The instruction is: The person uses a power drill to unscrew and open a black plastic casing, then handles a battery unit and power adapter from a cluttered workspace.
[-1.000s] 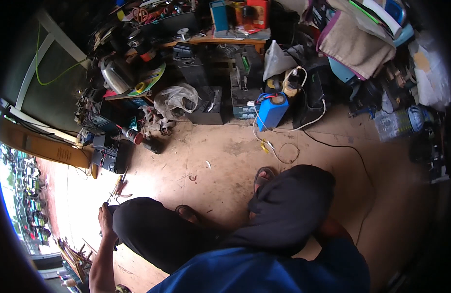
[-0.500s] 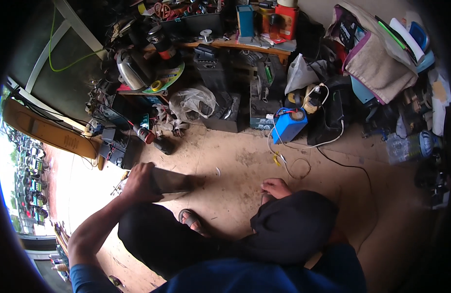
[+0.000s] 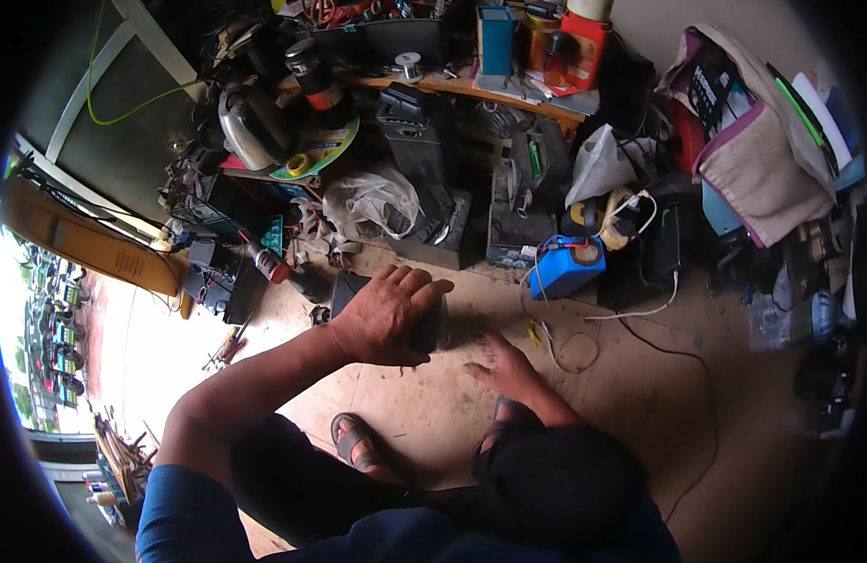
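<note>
My left hand (image 3: 388,317) is wrapped over the top of a dark grey rectangular box (image 3: 438,328), gripping it above the floor in front of my knees. The hand covers much of the box, so its exact kind is unclear. Just right of it, my right hand (image 3: 501,364) has its fingers spread and holds nothing, apart from the box. A few small hand tools (image 3: 229,347) lie on the floor left of my forearm.
Beyond the box are a red-and-grey power tool (image 3: 269,266), a clear plastic bag (image 3: 368,199), dark battery cases (image 3: 433,230) and a blue battery pack (image 3: 567,267) with wires. A cable (image 3: 673,344) crosses the floor at right. A cluttered wooden shelf (image 3: 452,86) stands behind.
My left hand has carried the box rightward from beside my left knee to the middle. My right hand has reached forward from my right knee toward it, its fingers now spread.
</note>
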Action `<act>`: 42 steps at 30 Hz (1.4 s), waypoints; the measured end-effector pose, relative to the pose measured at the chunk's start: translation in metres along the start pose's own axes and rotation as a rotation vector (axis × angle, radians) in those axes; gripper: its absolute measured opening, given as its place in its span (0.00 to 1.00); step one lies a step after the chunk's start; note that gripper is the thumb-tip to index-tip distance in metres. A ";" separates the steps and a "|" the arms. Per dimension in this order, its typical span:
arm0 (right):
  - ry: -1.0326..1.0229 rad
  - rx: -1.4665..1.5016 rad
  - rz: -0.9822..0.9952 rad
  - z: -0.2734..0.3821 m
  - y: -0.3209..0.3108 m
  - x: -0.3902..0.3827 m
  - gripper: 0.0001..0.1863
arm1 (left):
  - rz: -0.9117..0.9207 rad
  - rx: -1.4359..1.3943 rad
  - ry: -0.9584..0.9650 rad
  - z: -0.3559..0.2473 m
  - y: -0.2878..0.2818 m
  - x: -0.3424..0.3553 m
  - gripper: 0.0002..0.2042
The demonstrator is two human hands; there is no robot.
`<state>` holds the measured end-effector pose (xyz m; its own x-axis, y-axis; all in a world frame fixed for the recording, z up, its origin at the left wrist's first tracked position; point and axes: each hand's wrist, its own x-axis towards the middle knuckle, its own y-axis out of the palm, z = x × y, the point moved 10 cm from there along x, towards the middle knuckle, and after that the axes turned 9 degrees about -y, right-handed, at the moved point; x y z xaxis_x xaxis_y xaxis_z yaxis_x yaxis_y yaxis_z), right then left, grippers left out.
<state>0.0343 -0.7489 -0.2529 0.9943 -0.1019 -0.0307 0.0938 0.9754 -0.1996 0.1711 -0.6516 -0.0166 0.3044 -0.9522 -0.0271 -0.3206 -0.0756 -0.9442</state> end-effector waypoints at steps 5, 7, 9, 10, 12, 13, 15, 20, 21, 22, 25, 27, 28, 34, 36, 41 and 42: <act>-0.117 -0.212 -0.005 0.065 -0.020 0.014 0.54 | 0.045 0.026 -0.101 0.014 0.003 -0.010 0.61; -0.278 -0.409 -0.022 0.116 -0.020 0.027 0.63 | 0.001 0.052 -0.106 0.012 0.003 -0.017 0.62; -0.348 -0.387 0.029 0.142 -0.012 0.040 0.65 | -0.011 0.055 -0.122 0.010 0.005 -0.020 0.66; -0.407 -0.375 0.075 0.152 -0.006 0.045 0.68 | -0.015 0.056 -0.124 0.011 0.007 -0.019 0.66; -0.481 -0.376 0.065 0.170 0.001 0.054 0.69 | -0.044 0.066 0.003 -0.002 0.003 -0.019 0.67; -0.546 -0.375 0.049 0.177 0.004 0.055 0.69 | -0.003 0.082 -0.016 0.001 0.006 -0.020 0.69; -0.507 -0.386 0.064 0.170 0.010 0.061 0.72 | -0.022 0.070 -0.050 0.007 -0.002 -0.027 0.67; -0.527 -0.278 -0.040 0.165 0.008 0.062 0.75 | -0.202 0.048 -0.342 0.065 -0.035 -0.058 0.57; -0.540 -0.288 -0.045 0.171 0.004 0.062 0.76 | -0.239 -0.045 -0.408 0.084 -0.035 -0.066 0.52; -0.544 -0.283 -0.043 0.177 0.002 0.066 0.76 | -0.262 -0.133 -0.454 0.099 -0.033 -0.074 0.47; -0.665 -0.360 -0.023 0.199 0.002 0.077 0.76 | -0.174 -0.288 -0.619 0.136 -0.012 -0.092 0.43; -0.669 -0.378 0.060 0.201 0.012 0.090 0.75 | -0.057 -0.599 -0.787 0.152 0.011 -0.098 0.43; -0.673 -0.382 0.066 0.201 0.013 0.092 0.75 | -0.065 -0.603 -0.788 0.151 0.012 -0.094 0.43; -0.706 -0.299 -0.030 0.196 0.020 0.085 0.67 | 0.111 -0.820 -0.870 0.164 0.040 -0.095 0.43; -0.694 -0.289 -0.070 0.194 0.019 0.079 0.66 | 0.137 -0.704 -0.841 0.162 0.036 -0.090 0.49; -0.708 -0.330 -0.086 0.189 0.007 0.074 0.65 | 0.237 -0.754 -0.835 0.149 0.024 -0.073 0.46; -0.692 -0.339 -0.081 0.190 0.003 0.074 0.65 | 0.255 -0.819 -0.925 0.156 0.027 -0.078 0.42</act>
<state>0.1173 -0.7161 -0.0699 0.8002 0.0841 0.5938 0.2581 0.8454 -0.4676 0.2785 -0.5330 -0.0915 0.5584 -0.4287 -0.7102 -0.8226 -0.3970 -0.4072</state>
